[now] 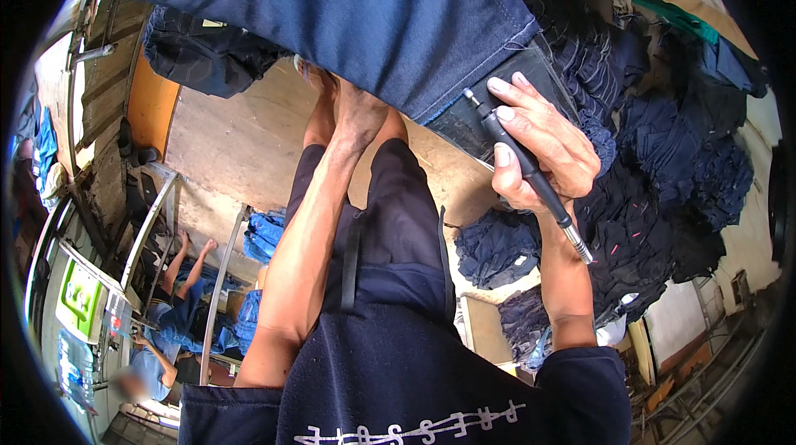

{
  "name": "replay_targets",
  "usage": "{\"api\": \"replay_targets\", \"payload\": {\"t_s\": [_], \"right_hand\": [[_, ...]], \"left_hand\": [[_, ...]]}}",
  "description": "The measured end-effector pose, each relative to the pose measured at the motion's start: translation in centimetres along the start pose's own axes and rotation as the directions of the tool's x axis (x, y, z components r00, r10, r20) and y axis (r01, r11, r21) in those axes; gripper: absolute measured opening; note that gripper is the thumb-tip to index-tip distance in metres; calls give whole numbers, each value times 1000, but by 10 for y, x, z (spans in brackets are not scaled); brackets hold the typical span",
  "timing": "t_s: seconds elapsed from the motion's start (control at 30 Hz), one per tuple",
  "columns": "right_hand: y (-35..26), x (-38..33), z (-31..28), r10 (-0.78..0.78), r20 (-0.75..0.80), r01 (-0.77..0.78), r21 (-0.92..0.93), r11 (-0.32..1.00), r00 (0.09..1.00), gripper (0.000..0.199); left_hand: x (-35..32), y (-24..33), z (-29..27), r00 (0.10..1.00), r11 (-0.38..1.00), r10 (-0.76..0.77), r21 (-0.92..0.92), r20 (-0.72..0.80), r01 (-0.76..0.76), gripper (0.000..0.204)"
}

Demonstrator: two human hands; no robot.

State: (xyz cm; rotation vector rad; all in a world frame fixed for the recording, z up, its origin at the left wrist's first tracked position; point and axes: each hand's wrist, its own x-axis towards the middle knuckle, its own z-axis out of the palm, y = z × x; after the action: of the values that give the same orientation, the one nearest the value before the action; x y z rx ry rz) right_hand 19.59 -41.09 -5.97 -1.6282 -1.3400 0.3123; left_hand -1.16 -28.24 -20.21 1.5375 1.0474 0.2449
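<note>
Dark blue denim trousers point(332, 14) stretch across the top of the view, with a hemmed, stitched edge near a flat black board point(464, 126). In my right hand point(551, 138) is a slim black rotary tool handpiece point(526, 163), gripped like a pen. Its metal tip lies close to the denim hem, and a ribbed metal end points back along my forearm. My right fingertips reach over the board. My left hand point(361, 113) goes in under the lower edge of the denim; its fingers are hidden by the cloth.
Heaps of dark garments point(647, 213) lie along the right side. A dark bundle point(207, 51) sits at the upper left. Metal rails point(149, 229) stand on the left, with another person point(170, 329) seated beyond them among blue cloth. An orange-brown panel point(151, 118) leans nearby.
</note>
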Motion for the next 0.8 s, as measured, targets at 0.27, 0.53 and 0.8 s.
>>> {"api": "replay_targets", "payload": {"t_s": [0.27, 0.53, 0.8], "right_hand": [[-1, 2, -3, 30, -15, -30, -23, 999, 999, 31], [-1, 0, -5, 46, -19, -47, -43, 998, 999, 32], [-1, 1, -5, 110, -53, -113, -63, 992, 993, 32]], "left_hand": [[-1, 11, -3, 994, 996, -80, -19, 73, 82, 54], [1, 8, 1, 995, 998, -61, -8, 79, 62, 55], [3, 3, 3, 996, 999, -47, 5, 80, 47, 56]]}}
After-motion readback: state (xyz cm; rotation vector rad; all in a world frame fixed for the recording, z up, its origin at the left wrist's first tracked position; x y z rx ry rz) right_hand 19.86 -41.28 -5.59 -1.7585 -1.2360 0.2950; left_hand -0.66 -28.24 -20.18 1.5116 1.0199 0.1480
